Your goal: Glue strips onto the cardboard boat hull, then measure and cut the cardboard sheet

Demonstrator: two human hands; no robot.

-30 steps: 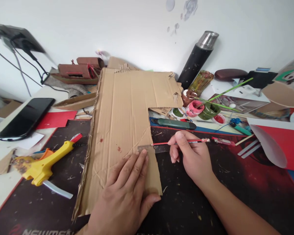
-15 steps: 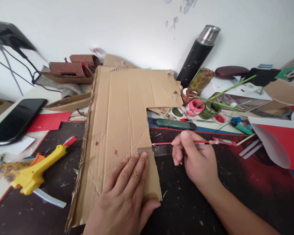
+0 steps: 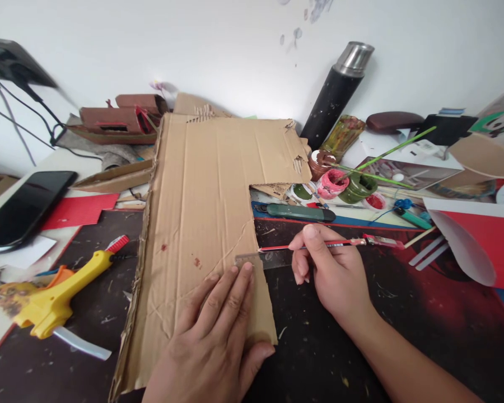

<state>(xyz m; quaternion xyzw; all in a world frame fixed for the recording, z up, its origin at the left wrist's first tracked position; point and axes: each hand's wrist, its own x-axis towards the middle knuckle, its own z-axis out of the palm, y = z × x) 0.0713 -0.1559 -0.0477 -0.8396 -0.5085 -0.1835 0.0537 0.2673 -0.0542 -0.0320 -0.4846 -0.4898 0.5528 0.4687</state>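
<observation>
A large notched sheet of brown corrugated cardboard [image 3: 210, 190] lies in front of me, one step cut into its right side. Flat on its lower part rests my left hand [image 3: 218, 313], fingers stretched out, fingertips on a clear ruler [image 3: 279, 259]. The ruler sticks out past the cardboard's right edge, and the hand covers some of it. My right hand [image 3: 334, 268] pinches a red pencil [image 3: 275, 248] held almost level. The pencil's tip meets the cardboard's edge just above the ruler.
A yellow glue gun [image 3: 67, 291] and a phone [image 3: 25, 207] lie at left. Behind the notch are a green utility knife [image 3: 298, 212] and open paint jars [image 3: 332, 183] with brushes. A black flask [image 3: 338, 89] leans at the wall. Red paper [image 3: 483, 246] lies at right.
The whole view has shifted slightly. My left hand stays flat on the cardboard, and the pencil tip remains at the cardboard's right edge.
</observation>
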